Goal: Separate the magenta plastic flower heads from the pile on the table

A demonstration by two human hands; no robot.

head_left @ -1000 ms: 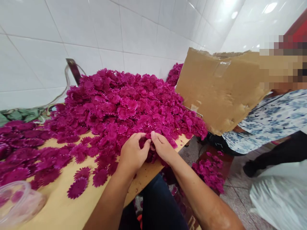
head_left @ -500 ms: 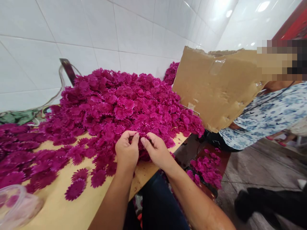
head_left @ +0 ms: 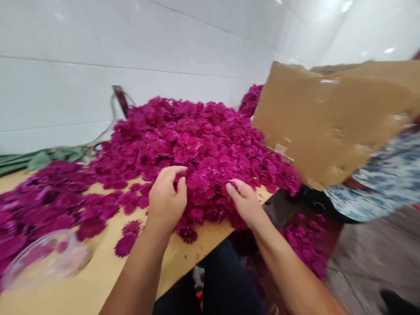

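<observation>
Take the clock from between the two hands, and the magenta flowers [head_left: 200,144] are heaped high at twelve, right on the worktop [head_left: 95,280]. The heap's long axis runs roughly nine to three, and a flat spread of more blooms trails off at nine. The blooms are round, so no single one shows a long axis; they face every which way. Two loose flowers [head_left: 126,240] lie nearly flat just beyond eight, one overlapping the other, and a bloom [head_left: 187,235] at the heap's near edge tips towards the worker.

Now the hands! The left hand [head_left: 166,199] sits against the heap's near side, its forearm angling up to one o'clock, fingers curled and thumb raised. That grip is spread, with a clear gap between thumb and forefinger. Over at three, the right hand [head_left: 246,202] reaches in, forearm pointing towards eleven, fingers bent at the blooms. Thumb and forefinger sit close there; whether they pinch a petal, I can't tell.

A clear plastic tub [head_left: 78,259] stands past eight, and a cardboard sheet [head_left: 331,122] leans at two.
</observation>
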